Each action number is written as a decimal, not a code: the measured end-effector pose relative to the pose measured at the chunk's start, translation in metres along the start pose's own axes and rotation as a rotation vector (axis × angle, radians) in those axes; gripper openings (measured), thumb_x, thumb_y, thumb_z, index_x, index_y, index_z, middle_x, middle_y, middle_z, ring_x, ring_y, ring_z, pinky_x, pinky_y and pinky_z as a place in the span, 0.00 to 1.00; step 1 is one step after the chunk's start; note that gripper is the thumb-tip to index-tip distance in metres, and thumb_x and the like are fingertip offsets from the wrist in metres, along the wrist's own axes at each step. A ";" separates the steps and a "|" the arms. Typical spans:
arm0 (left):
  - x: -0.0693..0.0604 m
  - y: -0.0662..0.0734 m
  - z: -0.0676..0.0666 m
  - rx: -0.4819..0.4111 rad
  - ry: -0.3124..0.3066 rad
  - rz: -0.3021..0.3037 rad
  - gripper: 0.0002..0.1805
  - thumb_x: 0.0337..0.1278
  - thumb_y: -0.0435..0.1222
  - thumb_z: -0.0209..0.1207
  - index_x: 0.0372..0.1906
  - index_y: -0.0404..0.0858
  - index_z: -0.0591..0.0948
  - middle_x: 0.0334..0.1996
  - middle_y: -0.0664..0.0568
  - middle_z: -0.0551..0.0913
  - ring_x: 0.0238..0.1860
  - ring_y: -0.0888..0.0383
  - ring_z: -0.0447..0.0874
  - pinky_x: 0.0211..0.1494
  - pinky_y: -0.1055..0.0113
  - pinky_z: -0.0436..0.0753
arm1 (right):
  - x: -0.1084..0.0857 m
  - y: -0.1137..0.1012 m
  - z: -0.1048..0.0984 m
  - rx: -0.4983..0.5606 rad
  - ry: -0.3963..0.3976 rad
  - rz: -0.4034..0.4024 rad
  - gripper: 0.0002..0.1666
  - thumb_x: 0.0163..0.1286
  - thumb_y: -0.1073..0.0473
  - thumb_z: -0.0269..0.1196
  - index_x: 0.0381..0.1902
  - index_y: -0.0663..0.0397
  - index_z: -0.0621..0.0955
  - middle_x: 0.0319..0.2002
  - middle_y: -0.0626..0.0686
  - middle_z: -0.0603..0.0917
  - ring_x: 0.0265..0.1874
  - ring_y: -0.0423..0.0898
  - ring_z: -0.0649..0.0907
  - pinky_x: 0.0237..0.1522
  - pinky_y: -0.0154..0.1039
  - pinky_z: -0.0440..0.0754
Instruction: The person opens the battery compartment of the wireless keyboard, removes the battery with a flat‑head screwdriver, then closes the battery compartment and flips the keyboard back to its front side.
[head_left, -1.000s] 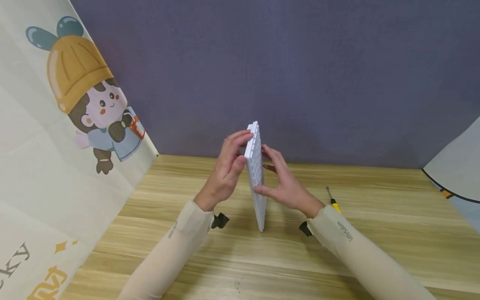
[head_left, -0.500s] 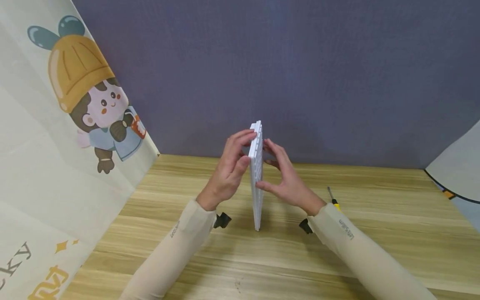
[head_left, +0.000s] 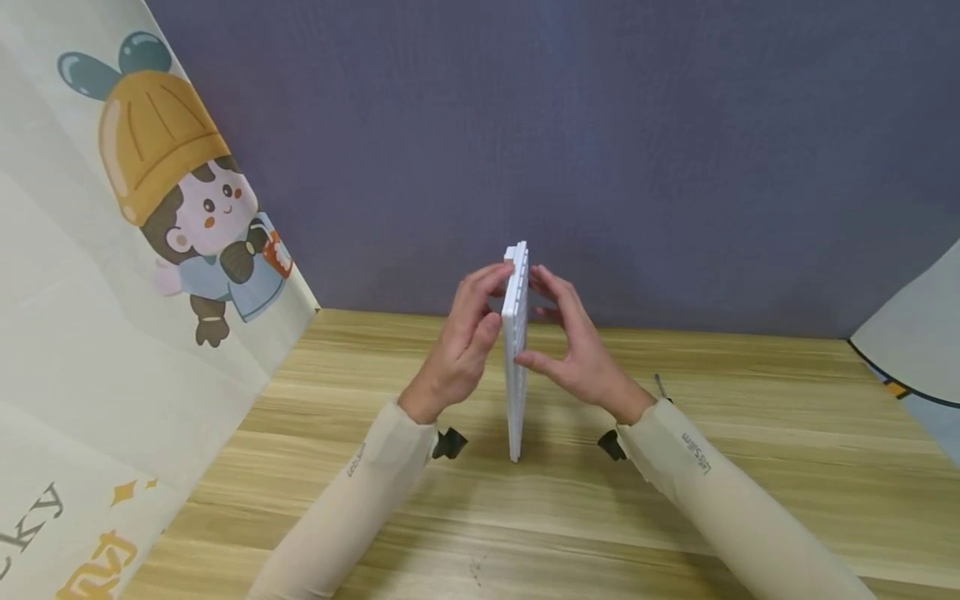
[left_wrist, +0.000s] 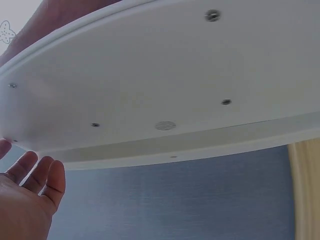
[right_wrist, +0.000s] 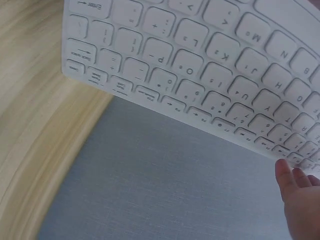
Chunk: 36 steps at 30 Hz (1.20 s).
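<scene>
A white keyboard (head_left: pixel 515 375) stands on end between my hands in the head view, seen nearly edge-on. Its back (left_wrist: pixel 165 85), with several small screws, fills the left wrist view. Printed keys (right_wrist: pixel 215 65) appear upside down in the right wrist view. My left hand (head_left: pixel 459 346) holds the upper part from the left, fingertips at the far edge and thumb by the near edge. Lower and on the key side, my right hand (head_left: pixel 581 354) spans the keyboard, thumb against the near edge and fingers towards the far edge. Contact of the far fingers is partly hidden.
A screwdriver (head_left: pixel 660 387) lies on the wooden table (head_left: pixel 750 400), mostly covered by the right sleeve (head_left: pixel 705 467). Behind the table rises a blue-grey panel (head_left: pixel 637 150). A white sheet with a cartoon figure (head_left: pixel 210 200) stands at the left.
My right hand has slid upward and away along the keyboard. The keyboard has turned more edge-on, its top moving slightly right. The sleeve now covers the screwdriver's yellow handle.
</scene>
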<state>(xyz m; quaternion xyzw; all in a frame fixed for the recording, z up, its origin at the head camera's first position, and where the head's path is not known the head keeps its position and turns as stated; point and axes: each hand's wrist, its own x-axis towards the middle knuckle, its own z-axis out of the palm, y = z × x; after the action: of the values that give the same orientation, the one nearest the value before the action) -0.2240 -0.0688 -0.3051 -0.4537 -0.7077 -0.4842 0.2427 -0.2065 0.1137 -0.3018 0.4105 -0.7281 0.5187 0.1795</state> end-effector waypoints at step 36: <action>-0.016 -0.017 0.025 -0.062 -0.085 -0.156 0.42 0.65 0.64 0.31 0.73 0.40 0.47 0.68 0.43 0.56 0.65 0.50 0.58 0.64 0.56 0.62 | 0.016 -0.012 -0.018 -0.037 0.062 -0.100 0.62 0.56 0.32 0.61 0.67 0.77 0.52 0.64 0.73 0.58 0.63 0.64 0.61 0.57 0.65 0.63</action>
<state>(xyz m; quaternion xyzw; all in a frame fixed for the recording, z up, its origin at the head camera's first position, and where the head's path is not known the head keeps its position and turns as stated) -0.2294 -0.0542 -0.3358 -0.4248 -0.7351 -0.5036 0.1599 -0.2096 0.1218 -0.2759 0.4270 -0.7101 0.5080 0.2351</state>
